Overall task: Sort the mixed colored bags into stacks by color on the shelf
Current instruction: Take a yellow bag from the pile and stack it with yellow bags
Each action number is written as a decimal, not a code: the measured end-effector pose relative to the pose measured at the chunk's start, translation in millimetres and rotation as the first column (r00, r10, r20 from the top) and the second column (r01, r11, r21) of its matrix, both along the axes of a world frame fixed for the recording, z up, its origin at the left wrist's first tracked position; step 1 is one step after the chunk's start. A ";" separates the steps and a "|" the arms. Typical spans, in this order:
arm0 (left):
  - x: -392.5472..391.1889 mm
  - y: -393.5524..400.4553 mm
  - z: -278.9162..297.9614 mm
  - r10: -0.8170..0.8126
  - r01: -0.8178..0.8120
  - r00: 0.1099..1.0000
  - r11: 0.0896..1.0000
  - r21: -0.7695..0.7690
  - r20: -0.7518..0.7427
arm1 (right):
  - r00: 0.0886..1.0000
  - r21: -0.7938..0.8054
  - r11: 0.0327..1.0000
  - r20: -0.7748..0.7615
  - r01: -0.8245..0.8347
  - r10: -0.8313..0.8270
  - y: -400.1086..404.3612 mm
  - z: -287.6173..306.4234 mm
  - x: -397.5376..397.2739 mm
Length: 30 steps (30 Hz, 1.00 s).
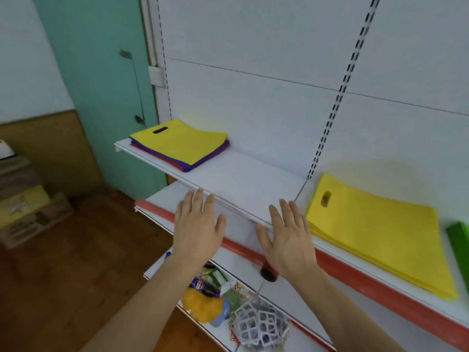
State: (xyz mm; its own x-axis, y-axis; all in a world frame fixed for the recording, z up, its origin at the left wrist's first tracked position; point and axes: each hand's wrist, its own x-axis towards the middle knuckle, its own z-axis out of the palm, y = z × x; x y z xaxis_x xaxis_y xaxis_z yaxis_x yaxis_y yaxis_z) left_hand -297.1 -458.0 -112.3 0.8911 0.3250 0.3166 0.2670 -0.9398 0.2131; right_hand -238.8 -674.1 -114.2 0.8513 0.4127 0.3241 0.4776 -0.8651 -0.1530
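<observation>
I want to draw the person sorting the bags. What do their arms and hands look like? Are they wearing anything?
Draw two bare arms coming up from the bottom of the picture. No sleeves show on either forearm. The left hand and the right hand wear no gloves, and I can see no rings, watch or bracelets on them. The view is a little blurry, so tiny details might be missed.

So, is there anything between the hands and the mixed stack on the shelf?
Nothing visible. Both hands, left hand and right hand, are open at the shelf edge. The bare shelf surface runs from them to the mixed stack at the far left.
</observation>
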 end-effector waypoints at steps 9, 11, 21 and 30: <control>41.1 153.0 5.3 0.111 -0.109 0.993 0.994 0.029 -0.048 | 0.995 0.089 0.992 -0.015 -0.094 0.096 167.3 -7.9 82.8; 60.9 182.9 11.9 0.108 -0.105 0.992 0.993 0.049 -0.063 | 0.995 0.098 0.991 -0.022 -0.093 0.096 199.7 -3.5 103.0; 145.9 292.1 4.8 0.066 -0.065 0.994 0.998 0.014 -0.086 | 0.998 0.043 0.998 -0.046 -0.037 0.039 297.8 -6.9 177.5; 226.3 376.2 -17.0 -0.111 0.117 0.986 0.992 0.039 -0.121 | 0.963 -0.165 0.972 -0.186 0.165 -0.195 360.1 -14.7 206.7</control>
State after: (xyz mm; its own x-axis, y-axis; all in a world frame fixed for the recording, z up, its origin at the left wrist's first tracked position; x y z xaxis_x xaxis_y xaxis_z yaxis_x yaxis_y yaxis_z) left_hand -70.8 -81.8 -129.3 0.9535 0.2068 0.2192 0.1785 -0.9736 0.1421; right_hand -32.2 -314.1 -128.9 0.9570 0.2768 0.0872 0.2846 -0.9540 -0.0946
